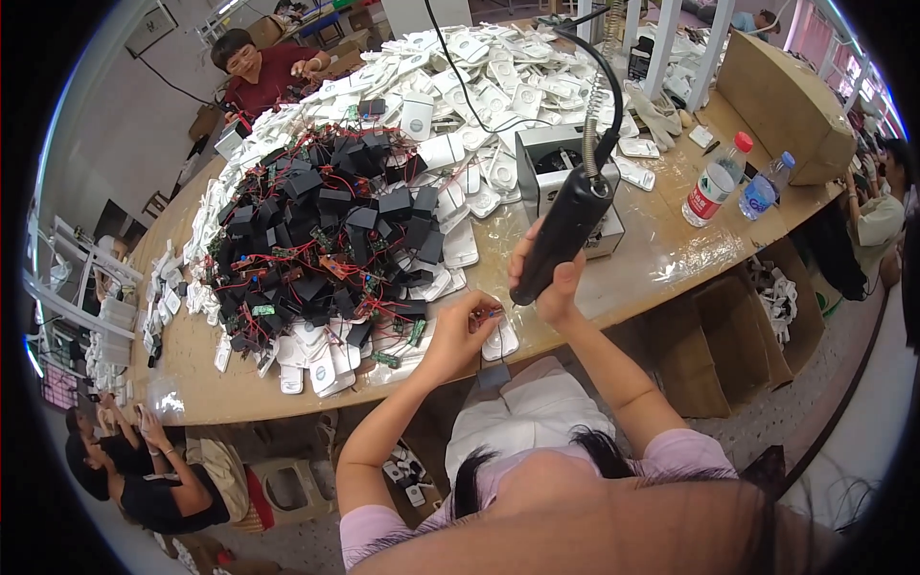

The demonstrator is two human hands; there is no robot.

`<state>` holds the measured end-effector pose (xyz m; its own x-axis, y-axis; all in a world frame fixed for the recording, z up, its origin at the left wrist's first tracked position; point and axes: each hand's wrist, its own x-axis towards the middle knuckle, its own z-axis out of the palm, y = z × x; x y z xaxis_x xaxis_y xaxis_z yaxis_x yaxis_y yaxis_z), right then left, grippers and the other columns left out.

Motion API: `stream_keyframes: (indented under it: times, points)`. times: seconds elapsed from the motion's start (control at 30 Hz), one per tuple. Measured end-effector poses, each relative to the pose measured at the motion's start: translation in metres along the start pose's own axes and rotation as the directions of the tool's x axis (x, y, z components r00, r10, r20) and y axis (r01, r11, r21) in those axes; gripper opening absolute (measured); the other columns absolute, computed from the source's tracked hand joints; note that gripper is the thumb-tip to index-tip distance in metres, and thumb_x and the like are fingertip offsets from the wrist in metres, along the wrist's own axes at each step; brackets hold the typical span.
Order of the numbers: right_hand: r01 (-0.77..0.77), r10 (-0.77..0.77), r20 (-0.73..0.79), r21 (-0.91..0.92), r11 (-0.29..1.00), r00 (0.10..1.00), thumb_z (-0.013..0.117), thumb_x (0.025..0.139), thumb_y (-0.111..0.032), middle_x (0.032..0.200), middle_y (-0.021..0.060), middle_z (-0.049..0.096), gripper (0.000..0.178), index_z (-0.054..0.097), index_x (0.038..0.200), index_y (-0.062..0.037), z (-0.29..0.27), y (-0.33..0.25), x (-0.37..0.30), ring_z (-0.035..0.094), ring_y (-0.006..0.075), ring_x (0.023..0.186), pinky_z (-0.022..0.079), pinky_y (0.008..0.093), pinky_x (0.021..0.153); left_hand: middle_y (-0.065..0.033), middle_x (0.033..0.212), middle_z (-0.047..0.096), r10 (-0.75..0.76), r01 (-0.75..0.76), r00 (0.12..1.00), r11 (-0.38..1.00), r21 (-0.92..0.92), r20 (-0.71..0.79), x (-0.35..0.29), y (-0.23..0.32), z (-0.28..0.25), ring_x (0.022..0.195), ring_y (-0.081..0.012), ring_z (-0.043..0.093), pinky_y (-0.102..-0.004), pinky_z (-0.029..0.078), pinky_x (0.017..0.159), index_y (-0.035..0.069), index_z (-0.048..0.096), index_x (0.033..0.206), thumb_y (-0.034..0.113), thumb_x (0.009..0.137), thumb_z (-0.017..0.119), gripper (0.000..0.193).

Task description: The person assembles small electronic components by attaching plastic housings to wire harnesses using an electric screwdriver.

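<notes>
Right hand (556,287): wrapped around the lower body of the black, tube-shaped corded tool (563,225), raised above the tabletop; likely stiff and fairly weighty, best held mid-body.
Left hand (465,331): fingertips bunched at 1 white, rounded plastic casing (498,347); exactly what they pinch is hard to tell.
Casing: near edge of the tan tabletop (661,264); probably light, stiff, slippery; take it by the rim.
Left side: black boxes with red wires (326,230), crowding; wires look fragile.
Far side: grey metal box-shaped device (544,172), blocking.
Right side: more room, until 2 plastic bottles (714,187).
</notes>
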<state>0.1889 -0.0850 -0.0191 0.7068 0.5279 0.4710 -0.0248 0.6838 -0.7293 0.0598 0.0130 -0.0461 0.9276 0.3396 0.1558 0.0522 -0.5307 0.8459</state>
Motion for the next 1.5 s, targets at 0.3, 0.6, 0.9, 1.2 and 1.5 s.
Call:
stream_keyframes:
  times: [0.3, 0.6, 0.9, 1.2, 1.5]
  points:
    - [0.001, -0.001, 0.044, -0.010, 1.000, 0.999, 0.060, 0.070, -0.071, 0.065, 0.0081, 0.051, 0.079, 0.039, 0.103, -0.0014, 0.001, 0.016, 0.000, 0.051, 0.0148, 0.055, 0.045, 0.0264, 0.051, -0.0151, 0.096, 0.055, 0.029, -0.003, 0.975, 0.993, 0.115, -0.221, 0.000, -0.001, 0.014, 0.072, -0.0228, 0.059, -0.0316, 0.048, 0.064, 0.004, 0.054, 0.104, 0.004, 0.082, 0.061, 0.023]
    - [0.004, -0.004, 0.029, -0.008, 1.000, 1.000, 0.060, 0.070, -0.070, 0.065, 0.0082, 0.051, 0.079, 0.040, 0.103, -0.0012, 0.001, 0.015, 0.004, 0.051, 0.0148, 0.055, 0.045, 0.0264, 0.051, -0.0195, 0.102, 0.053, 0.082, -0.067, 0.989, 0.991, 0.115, -0.124, 0.005, -0.006, 0.012, 0.079, -0.0337, 0.059, -0.0377, 0.048, 0.067, 0.003, 0.051, 0.102, 0.002, 0.082, 0.058, 0.021]
    - [0.035, -0.030, 0.058, -0.084, 0.996, 0.998, 0.055, 0.074, -0.070, 0.066, 0.0083, 0.052, 0.078, 0.040, 0.103, 0.0006, -0.002, 0.030, 0.011, 0.051, 0.0129, 0.054, 0.044, 0.0244, 0.049, -0.0178, 0.091, 0.057, -0.026, 0.027, 0.993, 1.000, 0.011, -0.117, 0.005, -0.004, 0.013, 0.073, -0.0304, 0.059, -0.0352, 0.047, 0.064, -0.001, 0.048, 0.099, 0.001, 0.082, 0.060, 0.021]
    - [0.041, -0.031, 0.084, -0.118, 0.992, 0.996, 0.055, 0.075, -0.069, 0.066, 0.0072, 0.052, 0.077, 0.039, 0.104, 0.0006, -0.005, 0.034, 0.009, 0.051, 0.0126, 0.055, 0.044, 0.0245, 0.049, -0.0168, 0.089, 0.057, 0.014, -0.013, 0.991, 1.000, 0.009, -0.135, 0.006, -0.002, 0.014, 0.073, -0.0291, 0.059, -0.0335, 0.047, 0.064, -0.002, 0.049, 0.099, -0.001, 0.080, 0.060, 0.022]
    - [0.026, -0.013, 0.104, -0.125, 0.992, 0.995, 0.054, 0.074, -0.070, 0.067, 0.0071, 0.052, 0.079, 0.039, 0.104, 0.0010, -0.008, 0.034, 0.008, 0.051, 0.0126, 0.056, 0.043, 0.0242, 0.050, -0.0156, 0.092, 0.057, 0.002, -0.003, 0.994, 1.000, -0.012, -0.113, 0.006, 0.000, 0.011, 0.075, -0.0264, 0.060, -0.0313, 0.048, 0.064, -0.002, 0.050, 0.099, -0.001, 0.081, 0.060, 0.021]
